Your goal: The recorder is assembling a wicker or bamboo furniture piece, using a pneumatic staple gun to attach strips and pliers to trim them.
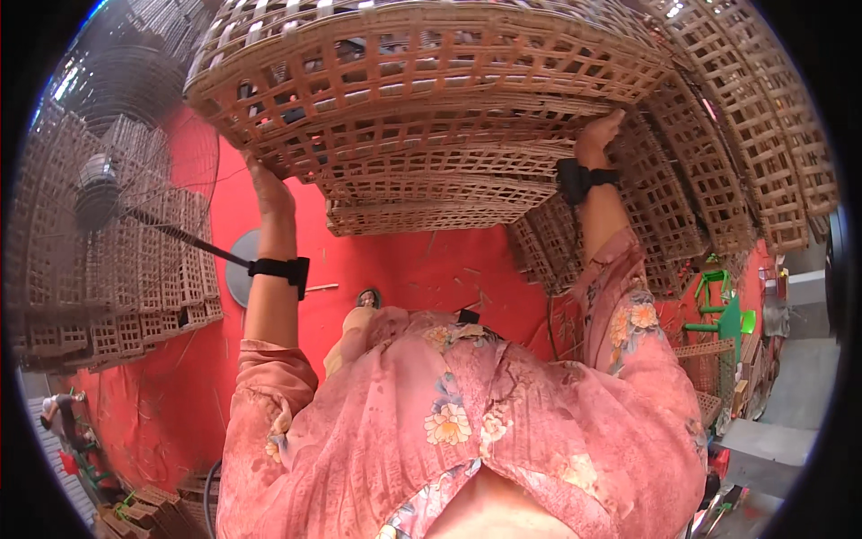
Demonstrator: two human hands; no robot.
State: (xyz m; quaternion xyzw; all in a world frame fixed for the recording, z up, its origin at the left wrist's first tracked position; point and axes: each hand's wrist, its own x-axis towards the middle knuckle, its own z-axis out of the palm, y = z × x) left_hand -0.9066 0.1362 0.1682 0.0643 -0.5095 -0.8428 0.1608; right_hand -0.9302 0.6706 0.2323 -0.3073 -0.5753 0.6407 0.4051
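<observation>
A large open-weave cane basket (431,90) fills the upper middle of the head view, raised in front of me. Below it show the woven sides of other baskets (440,193), close against it; whether they are nested or separate I cannot tell. My left hand (269,189) grips the basket's lower left corner, its fingers mostly hidden behind the weave. At the lower right edge, my right hand (600,139) is closed on the same basket, with some fingertips showing past its side. Black straps circle both wrists.
Stacks of woven baskets rise at the right (718,153) and at the left (135,269). A standing fan (97,202) is at the left, its round base on the red floor covering (386,265). Green plastic stools (727,310) stand at the far right. Cane scraps lie about.
</observation>
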